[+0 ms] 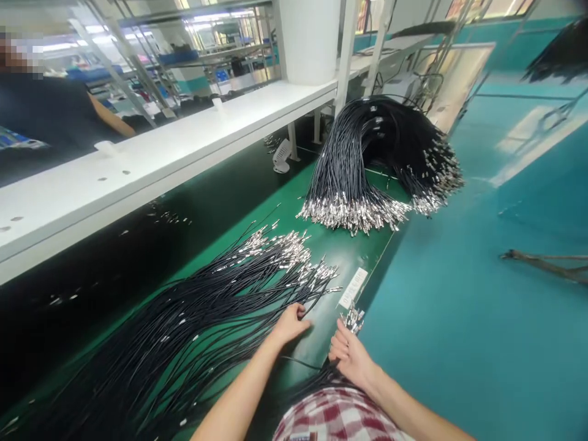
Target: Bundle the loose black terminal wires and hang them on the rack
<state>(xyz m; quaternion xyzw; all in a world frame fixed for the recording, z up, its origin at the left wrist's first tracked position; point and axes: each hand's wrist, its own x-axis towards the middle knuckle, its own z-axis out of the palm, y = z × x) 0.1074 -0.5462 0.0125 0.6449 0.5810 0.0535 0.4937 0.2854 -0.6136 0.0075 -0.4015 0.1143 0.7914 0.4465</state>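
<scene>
My right hand (349,354) is wrapped round a bundle of black cables, whose silvery metal ends (353,318) stick out above the fist. The lower part of that bundle trails down in front of the checked shirt. To the left, my left hand (292,323) hovers at the edge of a spread of loose black cables (184,306), thumb and fingers apart. One or two cable ends pass close to its fingertips; I see none gripped. The loose cables lie on the green table (340,248), their metal tips pointing away from me.
Farther along the table, a big arched heap of black cables (344,147) rests with its metal ends fanned out. A white label (353,288) is stuck near the table's right edge. A white shelf (184,150) runs along the left. Beyond it is another person (46,110).
</scene>
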